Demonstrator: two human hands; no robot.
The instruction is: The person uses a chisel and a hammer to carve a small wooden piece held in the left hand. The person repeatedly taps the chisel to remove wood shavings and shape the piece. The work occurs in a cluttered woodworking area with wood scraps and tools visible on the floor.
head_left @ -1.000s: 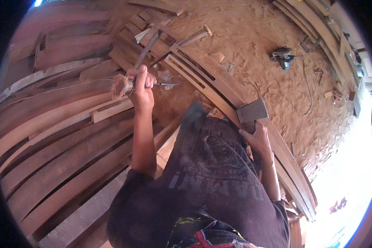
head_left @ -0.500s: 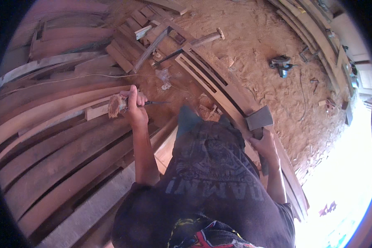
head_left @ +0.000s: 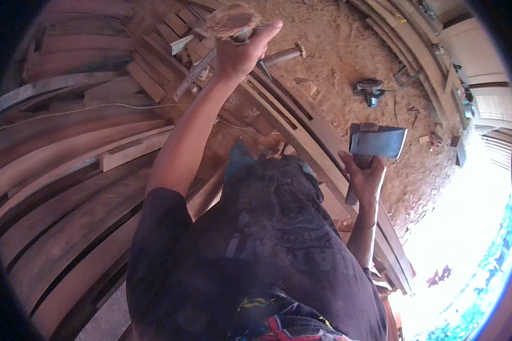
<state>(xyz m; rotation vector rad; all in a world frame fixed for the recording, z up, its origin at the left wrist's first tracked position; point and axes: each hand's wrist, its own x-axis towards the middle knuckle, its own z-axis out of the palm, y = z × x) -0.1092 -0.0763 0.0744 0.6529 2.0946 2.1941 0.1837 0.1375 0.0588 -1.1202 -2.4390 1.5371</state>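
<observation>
My left hand [head_left: 239, 54] is raised at the upper left, closed round a chisel [head_left: 233, 21] with a frayed, splintered wooden top. Its thumb sticks out, and a dark blade end seems to show below the hand, by the slotted wooden beam [head_left: 324, 150]. I cannot tell whether it touches the wood. On the right, my right hand [head_left: 367, 179] grips a hatchet [head_left: 385, 142] by its handle. The broad, flat metal head is above the fist, over the floor beside the beam. The beam runs diagonally past my legs, with long narrow slots cut in it.
Stacked boards [head_left: 68, 187] fill the left side. A tool with a round wooden handle [head_left: 283, 55] lies across the beam's far end, near wood offcuts [head_left: 148, 77]. A power tool [head_left: 371, 91] rests on the sawdust-covered floor [head_left: 335, 51]. More planks [head_left: 407, 51] lie at the far right.
My left hand has moved forward and right with the chisel, from over the boards to the beam's far end. The hatchet has risen slightly and its head has turned, showing its broad side.
</observation>
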